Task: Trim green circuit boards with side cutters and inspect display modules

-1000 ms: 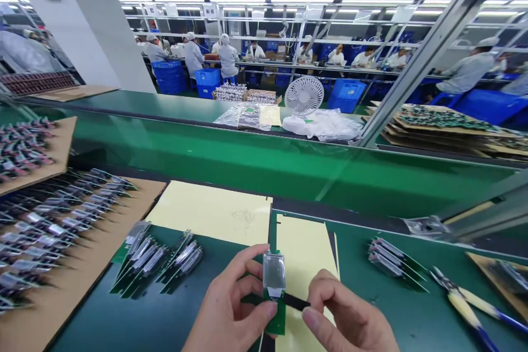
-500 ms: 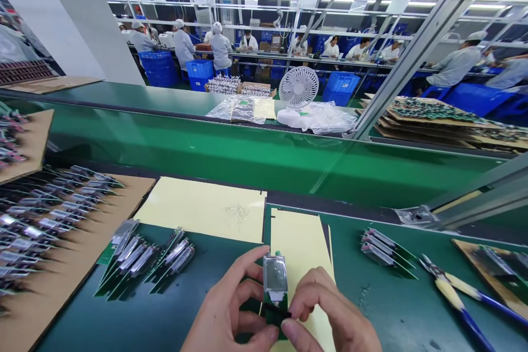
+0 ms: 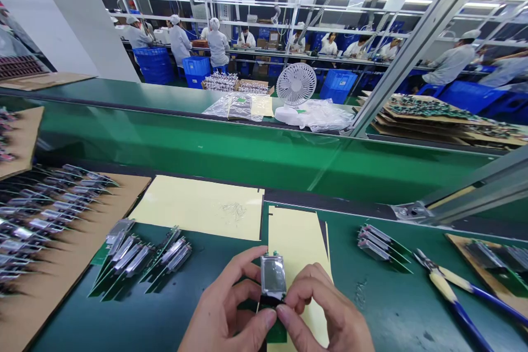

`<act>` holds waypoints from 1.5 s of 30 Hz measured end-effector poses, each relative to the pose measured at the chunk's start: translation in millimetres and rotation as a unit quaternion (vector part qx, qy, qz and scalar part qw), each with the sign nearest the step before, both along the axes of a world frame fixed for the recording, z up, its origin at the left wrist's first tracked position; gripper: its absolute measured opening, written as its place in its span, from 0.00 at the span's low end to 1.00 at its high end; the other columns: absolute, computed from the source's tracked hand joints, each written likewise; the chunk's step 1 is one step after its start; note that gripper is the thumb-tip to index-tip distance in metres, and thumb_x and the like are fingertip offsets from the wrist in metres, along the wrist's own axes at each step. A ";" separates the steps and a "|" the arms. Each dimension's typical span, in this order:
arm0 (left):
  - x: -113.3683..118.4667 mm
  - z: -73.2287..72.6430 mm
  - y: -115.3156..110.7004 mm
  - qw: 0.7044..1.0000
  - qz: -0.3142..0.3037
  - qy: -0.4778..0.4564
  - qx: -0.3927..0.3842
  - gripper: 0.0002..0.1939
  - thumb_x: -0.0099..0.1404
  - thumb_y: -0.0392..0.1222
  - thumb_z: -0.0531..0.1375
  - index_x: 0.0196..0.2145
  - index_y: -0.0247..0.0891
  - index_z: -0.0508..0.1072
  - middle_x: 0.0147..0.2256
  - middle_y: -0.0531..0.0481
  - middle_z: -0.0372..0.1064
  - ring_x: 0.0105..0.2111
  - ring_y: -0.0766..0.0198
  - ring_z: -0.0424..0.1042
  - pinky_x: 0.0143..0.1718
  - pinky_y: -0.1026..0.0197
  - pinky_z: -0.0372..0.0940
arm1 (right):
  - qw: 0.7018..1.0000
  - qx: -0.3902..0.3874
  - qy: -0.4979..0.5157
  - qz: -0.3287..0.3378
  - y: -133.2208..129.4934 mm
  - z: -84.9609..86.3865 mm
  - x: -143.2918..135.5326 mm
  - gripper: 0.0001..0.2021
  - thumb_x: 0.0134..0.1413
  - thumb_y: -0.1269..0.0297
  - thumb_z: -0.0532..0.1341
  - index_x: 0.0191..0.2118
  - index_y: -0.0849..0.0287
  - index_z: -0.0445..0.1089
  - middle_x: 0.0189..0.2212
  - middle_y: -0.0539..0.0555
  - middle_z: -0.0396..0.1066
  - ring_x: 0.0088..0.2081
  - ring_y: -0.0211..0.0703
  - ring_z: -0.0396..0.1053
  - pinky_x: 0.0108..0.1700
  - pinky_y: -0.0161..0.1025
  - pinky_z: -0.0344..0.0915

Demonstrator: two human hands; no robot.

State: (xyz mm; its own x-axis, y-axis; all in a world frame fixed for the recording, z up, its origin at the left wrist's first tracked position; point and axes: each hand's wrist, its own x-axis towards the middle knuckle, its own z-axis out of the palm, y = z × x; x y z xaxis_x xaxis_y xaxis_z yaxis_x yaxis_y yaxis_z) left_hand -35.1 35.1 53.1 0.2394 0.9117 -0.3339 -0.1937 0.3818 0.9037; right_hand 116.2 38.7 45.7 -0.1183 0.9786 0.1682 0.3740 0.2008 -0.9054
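A small green circuit board with a grey rectangular display is held upright over the yellow sheet. My left hand grips the board along its left side, the thumb on its front. At the display's lower edge lies a black strip. The thumb and bent fingers of my right hand pinch at the strip's right end. Both thumb tips nearly meet just below the display.
Groups of similar boards stand left and right; more fill a cardboard sheet. Pliers lie at right. Fine wire bits rest on another yellow sheet. A white fan and people are beyond the green barrier.
The black strip has moved up against the display's lower edge and looks flatter. My left thumb has risen onto the board's front. The whole view has shifted slightly.
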 end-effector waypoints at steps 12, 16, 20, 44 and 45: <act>3.7 1.2 -0.3 0.998 0.051 -0.013 -0.017 0.22 0.52 0.49 0.63 0.45 0.53 0.66 0.34 0.54 0.61 0.30 0.67 0.65 0.30 0.64 0.62 | 1.000 0.019 -0.016 -0.013 -2.0 -3.1 -4.7 0.07 0.48 0.67 0.58 0.22 0.56 0.62 0.20 0.48 0.59 0.25 0.39 0.61 0.25 0.35 0.57; 4.6 2.9 0.5 0.997 0.043 -0.049 -0.037 0.22 0.50 0.49 0.64 0.44 0.51 0.67 0.35 0.53 0.64 0.29 0.65 0.66 0.26 0.64 0.64 | 1.000 0.014 -0.004 -0.023 -2.3 -2.7 -5.9 0.06 0.47 0.67 0.58 0.22 0.56 0.63 0.20 0.48 0.61 0.25 0.40 0.62 0.24 0.35 0.58; 5.0 7.3 1.6 0.995 0.037 -0.055 -0.069 0.28 0.47 0.50 0.66 0.46 0.49 0.64 0.34 0.52 0.68 0.30 0.63 0.65 0.25 0.64 0.66 | 1.000 0.012 -0.005 -0.017 -2.4 -2.4 -4.9 0.06 0.48 0.67 0.57 0.23 0.56 0.63 0.21 0.49 0.61 0.25 0.40 0.62 0.23 0.35 0.57; -0.7 5.6 2.2 0.998 0.010 -0.031 -0.058 0.26 0.46 0.39 0.67 0.44 0.51 0.68 0.33 0.53 0.71 0.31 0.64 0.66 0.28 0.65 0.61 | 0.995 -0.067 0.005 0.069 4.2 2.2 4.8 0.07 0.49 0.65 0.59 0.24 0.56 0.64 0.22 0.48 0.62 0.26 0.38 0.60 0.27 0.34 0.55; -0.7 5.8 2.3 0.998 0.011 -0.028 -0.057 0.25 0.47 0.40 0.67 0.44 0.52 0.68 0.33 0.53 0.71 0.31 0.64 0.66 0.28 0.65 0.62 | 0.995 -0.069 0.006 0.066 3.8 2.5 4.4 0.07 0.49 0.64 0.59 0.24 0.56 0.64 0.22 0.48 0.62 0.26 0.38 0.60 0.27 0.34 0.56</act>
State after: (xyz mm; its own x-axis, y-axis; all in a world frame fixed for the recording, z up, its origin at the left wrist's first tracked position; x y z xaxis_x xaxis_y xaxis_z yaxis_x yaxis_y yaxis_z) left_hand -35.7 37.4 58.9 0.2402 0.8737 -0.4231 -0.2518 0.4770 0.8421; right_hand 120.7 42.4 48.2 -0.2464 0.9686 0.0348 0.3417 0.1204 -0.9321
